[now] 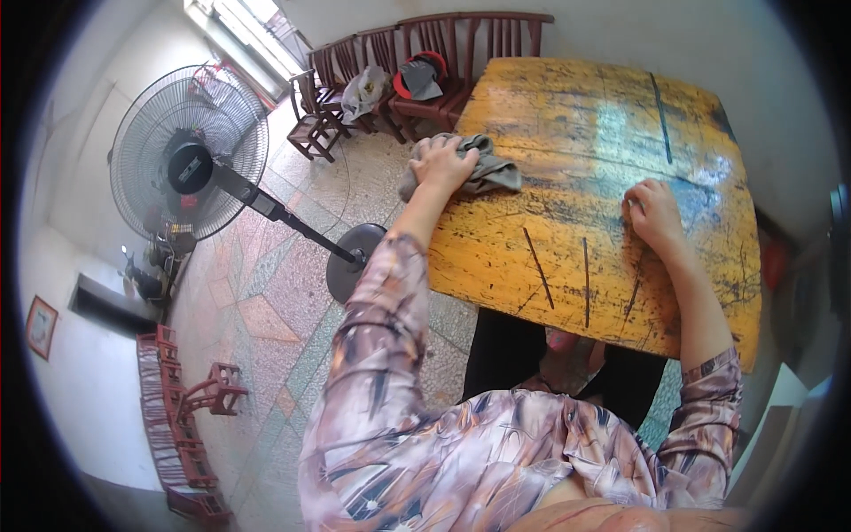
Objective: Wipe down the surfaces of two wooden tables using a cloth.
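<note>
My left hand (442, 159) is spread over a crumpled grey-green cloth (495, 167) at the left edge of a worn yellow wooden tabletop (558, 213). Part of the cloth hangs past that edge. My right hand (653, 209) rests on the right half of the table with its fingers curled in; nothing shows in it, though its palm is hidden. Scratches and dark worn patches cover the yellow surface. Several narrow dark lines, slits or strips, mark the wood, one (586, 282) near the front edge between my arms.
Left of the table stands a pedestal fan (189, 159), its round base (356, 256) close to my left arm. Wooden chairs (442, 110) line the back wall, bearing a plastic bag (365, 93) and a red basin (399, 83). More chairs (176, 412) stand along the left wall.
</note>
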Demonstrator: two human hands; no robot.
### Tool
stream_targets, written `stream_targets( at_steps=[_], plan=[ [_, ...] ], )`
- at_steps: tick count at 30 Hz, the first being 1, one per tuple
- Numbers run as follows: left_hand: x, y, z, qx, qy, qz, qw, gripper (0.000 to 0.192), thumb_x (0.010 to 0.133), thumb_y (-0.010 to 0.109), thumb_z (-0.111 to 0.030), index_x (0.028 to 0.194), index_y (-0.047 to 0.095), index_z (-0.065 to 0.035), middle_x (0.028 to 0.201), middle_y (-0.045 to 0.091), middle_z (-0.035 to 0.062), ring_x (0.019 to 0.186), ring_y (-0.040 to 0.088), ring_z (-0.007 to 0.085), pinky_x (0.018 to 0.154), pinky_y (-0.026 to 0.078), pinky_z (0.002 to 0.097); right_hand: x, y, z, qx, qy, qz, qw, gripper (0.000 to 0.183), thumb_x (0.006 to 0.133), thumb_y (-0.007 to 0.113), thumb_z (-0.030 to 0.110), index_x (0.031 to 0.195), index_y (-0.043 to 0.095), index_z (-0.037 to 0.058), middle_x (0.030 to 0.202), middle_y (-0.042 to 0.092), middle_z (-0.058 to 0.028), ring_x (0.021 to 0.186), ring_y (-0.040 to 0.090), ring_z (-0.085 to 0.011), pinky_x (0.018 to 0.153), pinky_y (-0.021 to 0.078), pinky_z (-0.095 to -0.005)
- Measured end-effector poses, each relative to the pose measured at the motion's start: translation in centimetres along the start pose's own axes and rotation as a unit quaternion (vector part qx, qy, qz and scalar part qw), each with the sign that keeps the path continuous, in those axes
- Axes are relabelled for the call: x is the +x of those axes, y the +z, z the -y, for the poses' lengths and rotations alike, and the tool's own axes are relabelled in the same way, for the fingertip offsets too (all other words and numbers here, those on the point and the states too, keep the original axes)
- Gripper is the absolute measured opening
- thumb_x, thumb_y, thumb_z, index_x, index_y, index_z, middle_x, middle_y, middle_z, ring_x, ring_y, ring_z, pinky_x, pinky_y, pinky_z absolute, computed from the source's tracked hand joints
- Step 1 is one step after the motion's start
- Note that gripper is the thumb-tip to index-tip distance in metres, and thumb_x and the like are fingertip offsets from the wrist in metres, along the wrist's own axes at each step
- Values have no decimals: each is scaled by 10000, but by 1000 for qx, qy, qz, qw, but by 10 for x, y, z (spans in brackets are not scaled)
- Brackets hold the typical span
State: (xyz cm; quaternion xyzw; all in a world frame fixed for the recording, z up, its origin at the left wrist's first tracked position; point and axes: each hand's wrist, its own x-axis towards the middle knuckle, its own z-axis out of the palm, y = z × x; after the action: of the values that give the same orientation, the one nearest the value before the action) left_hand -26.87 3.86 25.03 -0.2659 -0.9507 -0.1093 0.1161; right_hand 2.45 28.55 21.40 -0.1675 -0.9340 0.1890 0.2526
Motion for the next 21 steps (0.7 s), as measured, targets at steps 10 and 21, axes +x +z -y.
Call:
stream_targets(
  at_steps=[10,21],
  plan=[
    [-102,4,-41,-44,270,-111,956,369,813,622,-374,1092,680,-138,1272,600,92,1288,440,304,1018,265,573,9,1,-35,94,35,-5,995,197,820,529,85,892,707,39,949,695,-109,993,584,-296,880,474,-415],
    [-138,-28,-99,-160,491,39,856,408,805,629,-402,1136,671,-169,1317,573,73,1351,388,295,1078,200,585,5,-3,-18,165,102,-103,976,212,805,522,67,911,702,29,957,693,-131,981,609,-302,917,467,-409]
  ],
)
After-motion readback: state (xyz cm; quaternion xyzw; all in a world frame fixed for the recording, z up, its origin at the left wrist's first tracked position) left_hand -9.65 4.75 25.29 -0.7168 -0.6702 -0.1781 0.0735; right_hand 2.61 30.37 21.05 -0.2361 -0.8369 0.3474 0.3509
